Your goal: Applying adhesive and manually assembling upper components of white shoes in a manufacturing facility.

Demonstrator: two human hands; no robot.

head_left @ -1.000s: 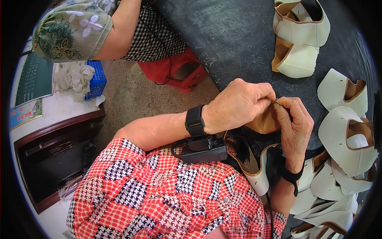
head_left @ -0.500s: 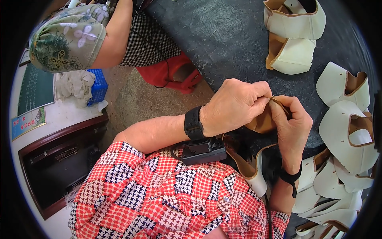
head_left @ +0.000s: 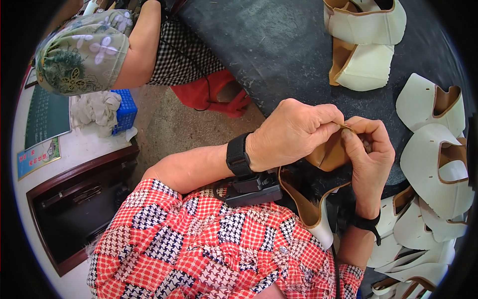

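Both of my hands meet over the near side of the dark work table. A tan-lined shoe upper point(head_left: 328, 155) is between them, its tan inner side showing. My left hand point(head_left: 291, 133) pinches the top edge of this upper between thumb and forefinger. Close beside it, my right hand point(head_left: 372, 152) grips the same edge, thumb in front and fingers curled behind. The outer side of the held upper is hidden. Another white shoe upper point(head_left: 324, 233) with brown lining lies against my shirt, below the hands.
White shoe uppers point(head_left: 433, 169) lie along the right side of the dark table point(head_left: 279, 45), several of them overlapping. Two more point(head_left: 366, 67) sit at the far side. Left of me are a co-worker's arm point(head_left: 142, 55), a red stool point(head_left: 219, 97) and a blue basket point(head_left: 124, 109).
My right hand has shifted slightly right and down. A little more of the folded edge shows between my fingertips. Both hands keep their hold on the upper.
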